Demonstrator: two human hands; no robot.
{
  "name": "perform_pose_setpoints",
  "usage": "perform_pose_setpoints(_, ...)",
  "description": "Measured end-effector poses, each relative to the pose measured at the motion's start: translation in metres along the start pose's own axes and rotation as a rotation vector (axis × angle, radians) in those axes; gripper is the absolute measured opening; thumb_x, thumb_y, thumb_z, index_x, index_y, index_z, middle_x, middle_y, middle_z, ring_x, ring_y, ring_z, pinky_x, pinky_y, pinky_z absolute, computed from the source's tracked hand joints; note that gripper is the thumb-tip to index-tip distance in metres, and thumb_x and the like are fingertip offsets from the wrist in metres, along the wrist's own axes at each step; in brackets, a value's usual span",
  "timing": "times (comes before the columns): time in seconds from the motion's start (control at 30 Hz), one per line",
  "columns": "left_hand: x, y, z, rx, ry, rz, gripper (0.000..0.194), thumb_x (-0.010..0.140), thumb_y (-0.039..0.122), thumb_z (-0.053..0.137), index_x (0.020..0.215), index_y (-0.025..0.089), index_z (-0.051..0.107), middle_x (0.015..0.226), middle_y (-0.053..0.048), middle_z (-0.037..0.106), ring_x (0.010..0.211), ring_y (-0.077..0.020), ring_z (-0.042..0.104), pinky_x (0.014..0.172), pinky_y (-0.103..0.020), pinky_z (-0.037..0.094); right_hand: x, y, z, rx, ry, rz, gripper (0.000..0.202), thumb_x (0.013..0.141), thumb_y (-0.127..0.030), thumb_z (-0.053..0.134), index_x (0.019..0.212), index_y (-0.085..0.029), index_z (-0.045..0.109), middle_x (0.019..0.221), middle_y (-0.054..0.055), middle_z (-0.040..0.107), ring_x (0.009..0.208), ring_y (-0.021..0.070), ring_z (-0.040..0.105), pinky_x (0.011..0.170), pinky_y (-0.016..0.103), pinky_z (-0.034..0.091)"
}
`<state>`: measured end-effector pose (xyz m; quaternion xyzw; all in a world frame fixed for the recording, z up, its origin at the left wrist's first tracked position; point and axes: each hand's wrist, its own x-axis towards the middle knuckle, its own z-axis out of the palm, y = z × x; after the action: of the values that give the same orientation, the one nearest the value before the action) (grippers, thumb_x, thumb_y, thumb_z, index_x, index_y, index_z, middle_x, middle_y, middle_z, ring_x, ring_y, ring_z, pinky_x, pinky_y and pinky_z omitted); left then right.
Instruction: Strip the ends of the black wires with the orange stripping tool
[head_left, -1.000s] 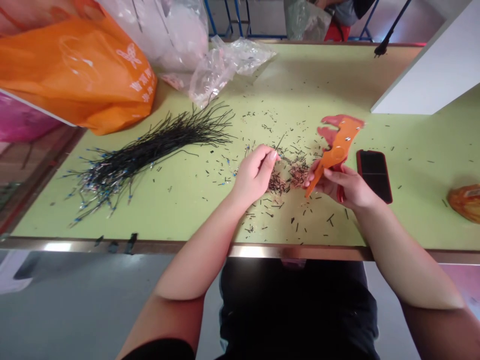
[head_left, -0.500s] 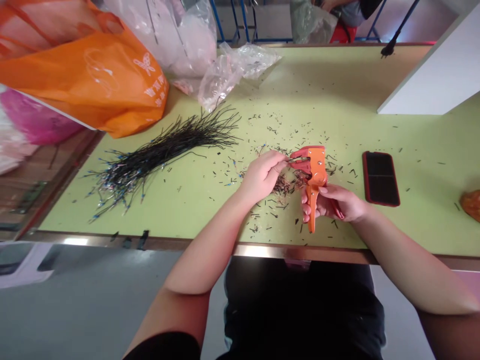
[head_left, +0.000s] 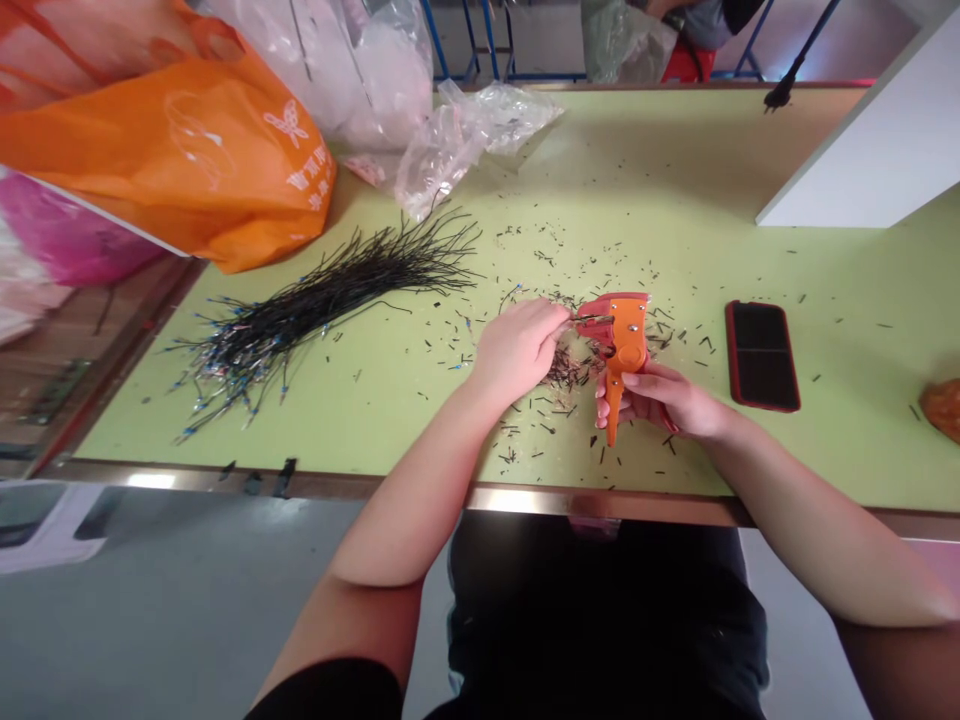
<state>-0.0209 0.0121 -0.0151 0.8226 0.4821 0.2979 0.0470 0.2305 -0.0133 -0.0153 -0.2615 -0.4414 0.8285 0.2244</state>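
My right hand (head_left: 664, 398) is wrapped round the handles of an orange and red wire stripper (head_left: 628, 335). Its jaws point left, towards my left hand (head_left: 525, 345), which pinches a thin black wire (head_left: 576, 320). The wire's end lies in the jaws; most of its length is hidden behind my fingers. Beneath both hands, black insulation scraps (head_left: 566, 368) are heaped and scattered over the green tabletop (head_left: 397, 410). To the left lies a bundle of black wires (head_left: 337, 285) with bluish tips at the near end.
A phone (head_left: 763, 355) in a red case lies to the right. An orange bag (head_left: 247, 170) and clear plastic bags (head_left: 465, 135) stand at the back left. A white panel (head_left: 862, 150) and a black plug (head_left: 778, 95) are at the back right. Part of a person (head_left: 701, 25) shows beyond the table.
The stripper's handles have come closer together in my right hand, and the tool has tilted slightly. Its jaws have closed around the wire. My left hand has barely moved.
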Motion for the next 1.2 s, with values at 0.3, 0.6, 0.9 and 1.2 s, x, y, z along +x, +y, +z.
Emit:
perform_pose_setpoints(0.3, -0.002, 0.004, -0.002, 0.040, 0.029, 0.005, 0.022, 0.102, 0.013, 0.047, 0.095, 0.023, 0.064, 0.085, -0.005, 0.068, 0.082, -0.0210, 0.060, 0.065, -0.033, 0.037, 0.003, 0.002, 0.011, -0.143, 0.139, -0.083, 0.036, 0.093, -0.052, 0.077, 0.086, -0.017, 0.071, 0.074, 0.004, 0.071, 0.070, 0.0181, 0.069, 0.064, 0.029, 0.060)
perform_pose_setpoints(0.6, 0.000, 0.008, -0.002, -0.016, 0.019, -0.028, 0.025, 0.105, 0.020, 0.043, 0.091, 0.023, 0.062, 0.083, -0.005, 0.068, 0.079, -0.0205, 0.060, 0.069, -0.034, 0.043, 0.011, 0.017, 0.020, -0.016, 0.203, -0.121, 0.042, 0.093, -0.048, 0.077, 0.070, -0.021, 0.053, 0.058, -0.006, 0.047, 0.050, 0.0126, 0.048, 0.052, 0.029, 0.051)
perform_pose_setpoints(0.9, -0.001, 0.014, -0.005, -0.156, 0.035, -0.132, 0.021, 0.104, 0.024, 0.045, 0.087, 0.024, 0.058, 0.064, 0.002, 0.053, 0.056, -0.0149, 0.045, 0.057, -0.029, 0.030, 0.020, 0.026, 0.031, -0.010, 0.327, -0.148, 0.054, 0.087, -0.062, 0.079, 0.064, -0.024, 0.047, 0.049, -0.009, 0.038, 0.040, 0.0103, 0.036, 0.039, 0.026, 0.037)
perform_pose_setpoints(1.2, -0.001, 0.015, -0.001, -0.388, 0.123, -0.241, 0.023, 0.105, 0.031, 0.048, 0.088, 0.024, 0.062, 0.065, 0.003, 0.055, 0.059, -0.0137, 0.049, 0.060, -0.027, 0.038, 0.017, 0.026, 0.036, 0.001, 0.276, -0.245, 0.047, 0.087, -0.064, 0.076, 0.076, -0.021, 0.061, 0.056, -0.005, 0.049, 0.044, 0.0122, 0.045, 0.043, 0.027, 0.043)
